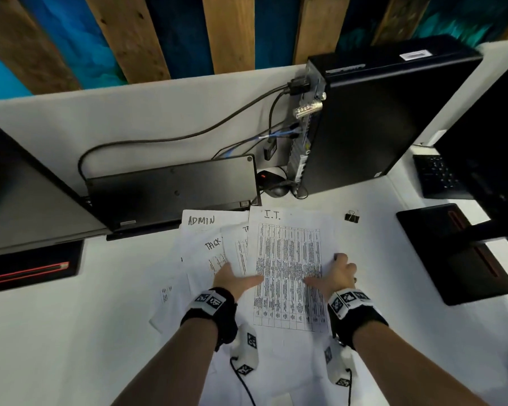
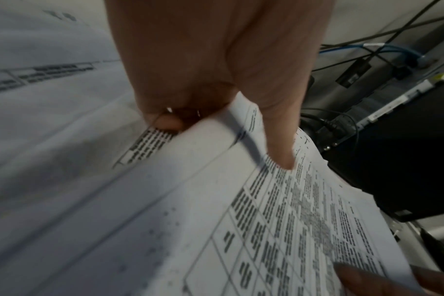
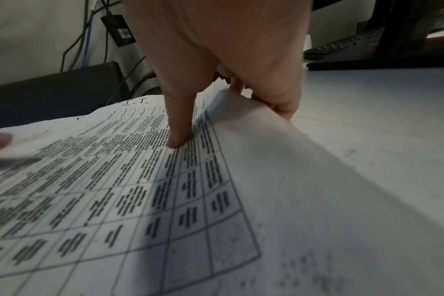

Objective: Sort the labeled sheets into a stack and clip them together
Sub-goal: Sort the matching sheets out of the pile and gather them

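A printed sheet headed "I.T." (image 1: 289,268), filled with a table of small text, sits on top of a loose spread of papers on a white desk (image 1: 71,332), gripped at both side edges by a person seated over it. The left hand (image 1: 232,281) pinches the sheet's left edge, thumb lying on the printed face and fingers curled beneath, as the left wrist view shows. The right hand (image 1: 336,273) pinches the right edge in the same way: its thumb (image 3: 179,128) presses on the table of text while the other fingers (image 3: 279,100) wrap under the paper, which bows upward off the desk on that side. Both hands are closed on this one sheet.

Under and to the left of it lie more sheets, fanned and overlapping: one headed "ADMIN" (image 1: 201,220) farthest back, one marked "TASK" (image 1: 213,246) in front of it, and another whose heading is mostly covered. Further sheets with fainter print spread toward the near left.

A black binder clip (image 1: 352,216) stands by itself on the desk, well apart from the papers, to the right of the "I.T." sheet's top corner. Behind the papers a black keyboard (image 1: 170,189) leans against the partition, beside a black desktop computer (image 1: 387,118) with cables running from its rear. A monitor base (image 1: 458,253) rests at right, another at far left
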Available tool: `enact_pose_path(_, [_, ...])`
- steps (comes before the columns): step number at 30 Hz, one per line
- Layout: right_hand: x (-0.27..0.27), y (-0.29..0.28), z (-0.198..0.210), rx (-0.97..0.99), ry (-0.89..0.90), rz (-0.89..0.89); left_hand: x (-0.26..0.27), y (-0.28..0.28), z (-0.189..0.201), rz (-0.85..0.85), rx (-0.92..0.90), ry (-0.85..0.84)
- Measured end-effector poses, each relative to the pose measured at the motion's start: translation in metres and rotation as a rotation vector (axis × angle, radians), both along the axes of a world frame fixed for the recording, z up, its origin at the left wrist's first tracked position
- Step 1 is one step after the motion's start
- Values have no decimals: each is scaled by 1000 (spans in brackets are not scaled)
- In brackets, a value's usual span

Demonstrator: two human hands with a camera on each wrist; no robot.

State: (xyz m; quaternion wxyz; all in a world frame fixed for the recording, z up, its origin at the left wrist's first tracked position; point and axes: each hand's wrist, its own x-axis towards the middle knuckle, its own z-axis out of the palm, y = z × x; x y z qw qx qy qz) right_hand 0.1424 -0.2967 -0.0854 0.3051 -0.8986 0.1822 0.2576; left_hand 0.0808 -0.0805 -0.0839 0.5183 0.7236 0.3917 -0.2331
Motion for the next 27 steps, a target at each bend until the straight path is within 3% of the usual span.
enact_pose_path(8, [-15, 10, 1, 77, -98, 36, -5, -4, 0, -67, -6, -171])
enact_pose_path(13, [-20, 10, 6, 284, -113, -39, -24, 7, 6, 108, -107, -238])
enact_pose_path(17, [-20, 7, 11, 295, -68, 50, -35, 14, 4, 88, -152, -245])
enact_pose_path(20, [-19, 1, 14, 331, -64, 10, -43, 18, 3, 97, -83, -270])
enact_pose_path(24, [-18, -9, 14, 333, -78, -42, -54, 32, 0, 176, 363, -85])
enact_pose_path(27, [-20, -12, 13, 350, -70, -62, -56, 34, 1, 278, 312, 36])
